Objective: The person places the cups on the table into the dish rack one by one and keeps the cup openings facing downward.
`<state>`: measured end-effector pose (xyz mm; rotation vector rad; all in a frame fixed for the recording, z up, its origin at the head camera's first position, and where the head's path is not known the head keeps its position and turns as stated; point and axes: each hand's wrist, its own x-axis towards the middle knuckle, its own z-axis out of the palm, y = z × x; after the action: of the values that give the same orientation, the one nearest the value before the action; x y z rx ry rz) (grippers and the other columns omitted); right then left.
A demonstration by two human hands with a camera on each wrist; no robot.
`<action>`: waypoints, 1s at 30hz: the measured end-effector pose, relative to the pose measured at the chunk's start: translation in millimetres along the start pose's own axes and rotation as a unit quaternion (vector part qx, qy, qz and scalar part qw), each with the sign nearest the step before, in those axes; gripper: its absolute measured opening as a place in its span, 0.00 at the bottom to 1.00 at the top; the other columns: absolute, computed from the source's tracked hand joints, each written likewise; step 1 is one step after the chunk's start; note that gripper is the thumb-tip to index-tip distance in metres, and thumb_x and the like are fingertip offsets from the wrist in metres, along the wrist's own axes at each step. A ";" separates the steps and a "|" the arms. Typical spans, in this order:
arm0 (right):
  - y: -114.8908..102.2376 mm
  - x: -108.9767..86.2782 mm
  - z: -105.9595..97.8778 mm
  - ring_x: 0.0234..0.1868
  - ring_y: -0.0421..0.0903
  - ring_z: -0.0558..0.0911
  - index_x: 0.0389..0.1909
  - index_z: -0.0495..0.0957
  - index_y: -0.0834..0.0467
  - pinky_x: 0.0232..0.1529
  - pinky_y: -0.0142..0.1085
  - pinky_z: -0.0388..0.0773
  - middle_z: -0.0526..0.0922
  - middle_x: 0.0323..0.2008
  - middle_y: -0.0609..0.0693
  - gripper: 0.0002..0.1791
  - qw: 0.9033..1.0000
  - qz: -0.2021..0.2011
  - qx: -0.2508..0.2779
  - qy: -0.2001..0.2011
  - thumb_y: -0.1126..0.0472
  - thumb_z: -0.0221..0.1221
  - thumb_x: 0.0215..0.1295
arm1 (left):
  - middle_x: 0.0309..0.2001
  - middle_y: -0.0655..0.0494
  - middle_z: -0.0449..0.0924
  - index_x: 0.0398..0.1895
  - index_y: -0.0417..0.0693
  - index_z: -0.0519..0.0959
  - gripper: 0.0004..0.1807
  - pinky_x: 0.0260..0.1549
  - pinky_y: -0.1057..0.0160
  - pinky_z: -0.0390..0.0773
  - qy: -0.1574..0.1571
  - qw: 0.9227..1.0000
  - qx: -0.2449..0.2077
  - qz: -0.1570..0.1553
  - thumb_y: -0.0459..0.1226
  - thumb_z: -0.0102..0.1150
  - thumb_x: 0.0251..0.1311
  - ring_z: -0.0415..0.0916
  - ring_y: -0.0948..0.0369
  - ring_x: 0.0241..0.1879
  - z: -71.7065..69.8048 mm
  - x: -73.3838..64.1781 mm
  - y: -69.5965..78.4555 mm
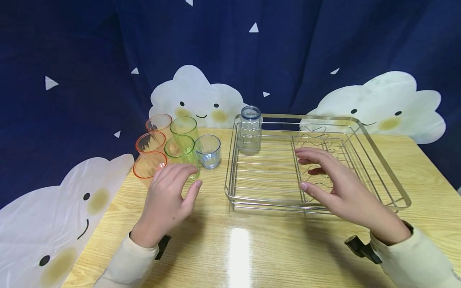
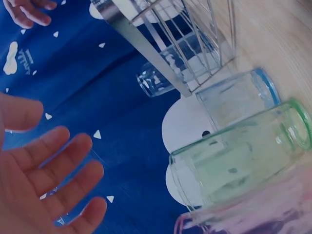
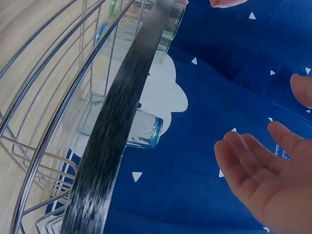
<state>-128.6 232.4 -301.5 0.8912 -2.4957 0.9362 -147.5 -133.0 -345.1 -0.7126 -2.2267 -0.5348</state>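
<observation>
My left hand [image 1: 169,200] hovers just in front of the green-rimmed glasses [image 1: 180,150], fingers loosely bent and nothing held. In the left wrist view its fingers [image 2: 78,175] are spread apart. Beside the green pair stand an orange-rimmed glass [image 1: 150,165] and two more like it, plus a short blue-rimmed glass [image 1: 209,151]. My right hand [image 1: 336,190] is over the wire dish rack [image 1: 266,196], its fingers relaxed around bare air. At the rack's back left corner a clear blue glass [image 1: 250,130] stands upside down, its base on top.
The wooden table [image 1: 216,248] carries everything. Several bent wire dividers [image 1: 320,140] rise in the right part of the rack, whose metal rim [image 1: 385,164] stands above the tabletop. A dark blue curtain [image 1: 281,60] with white clouds hangs behind.
</observation>
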 end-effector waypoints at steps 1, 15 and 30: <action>0.7 -0.5 -0.3 0.63 0.31 0.72 0.70 0.66 0.55 0.53 0.18 0.74 0.72 0.67 0.51 0.39 1.000 0.001 0.000 0.000 0.74 0.65 0.56 | 0.41 0.47 0.86 0.42 0.40 0.83 0.12 0.46 0.47 0.77 0.005 1.000 0.004 -0.008 0.37 0.62 0.57 0.81 0.48 0.44 -0.8 -0.4 -1.3; 9.5 -3.3 -6.9 0.60 0.30 0.74 0.70 0.66 0.56 0.52 0.18 0.75 0.72 0.66 0.45 0.40 1.000 -0.004 0.003 0.015 0.76 0.64 0.55 | 0.50 0.39 0.81 0.49 0.35 0.79 0.21 0.48 0.42 0.75 -0.038 0.987 0.087 -0.131 0.37 0.67 0.52 0.75 0.39 0.51 -14.1 -4.5 -23.3; 11.9 -6.1 -4.3 0.59 0.30 0.76 0.70 0.66 0.55 0.52 0.18 0.75 0.71 0.67 0.41 0.40 1.000 0.001 0.011 0.014 0.77 0.64 0.55 | 0.44 0.37 0.84 0.53 0.35 0.76 0.24 0.33 0.46 0.69 -0.110 0.964 0.127 -0.207 0.40 0.64 0.56 0.78 0.39 0.40 -12.7 -10.1 -38.2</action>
<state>-131.5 245.0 -306.9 0.8773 -2.4684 0.9705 -159.2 -172.6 -350.4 -0.1770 -2.6107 -0.3682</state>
